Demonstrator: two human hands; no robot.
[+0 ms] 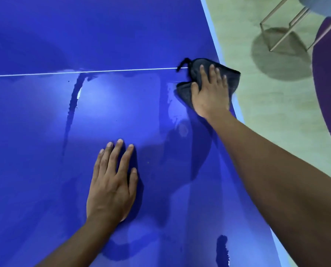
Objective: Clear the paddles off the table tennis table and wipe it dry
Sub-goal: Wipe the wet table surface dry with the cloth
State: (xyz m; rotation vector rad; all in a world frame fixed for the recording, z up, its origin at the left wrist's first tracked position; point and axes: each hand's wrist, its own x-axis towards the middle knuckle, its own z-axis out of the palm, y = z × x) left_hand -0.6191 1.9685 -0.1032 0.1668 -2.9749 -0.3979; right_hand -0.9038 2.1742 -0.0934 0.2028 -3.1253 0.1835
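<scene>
The blue table tennis table [35, 170] fills most of the view, with a thin white centre line across it. My right hand [211, 93] presses flat on a dark grey cloth [231, 79] near the table's right edge, where the white line ends. My left hand [112, 184] lies palm down on the bare blue surface, fingers apart, holding nothing. Streaks and patches of water [73, 105] show on the surface left of the cloth and near the bottom right [221, 251]. No paddles are in view.
The table's pale right border [238, 110] runs diagonally beside a light floor. On that floor stand a metal frame leg [280, 33] with its shadow and a dark purple curved area [328, 83] at the far right.
</scene>
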